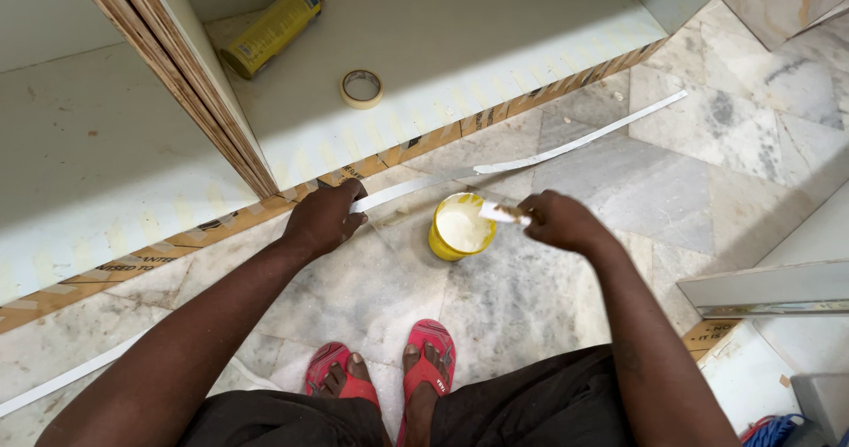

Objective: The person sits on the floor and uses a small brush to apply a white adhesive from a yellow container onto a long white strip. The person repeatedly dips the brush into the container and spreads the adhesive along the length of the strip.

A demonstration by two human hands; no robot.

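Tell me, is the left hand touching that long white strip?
Touching. The head view shows the left hand closed around one end of the white edge-banding strip, which emerges from the fingers and runs off across the marble floor.

Both arms reaching down and forward, left hand (324, 218) in closed grip, right hand (559, 221) pinching

We see a long white edge-banding strip (531, 157) lying across the marble floor, its near end pinched in our left hand (325, 219) and its far end running off toward the upper right. Just beside it stands a yellow tub (439, 242), open and upright, filled with white glue. Our right hand (559, 221) holds a small glue-smeared spatula (500, 213) over the tub's rim.
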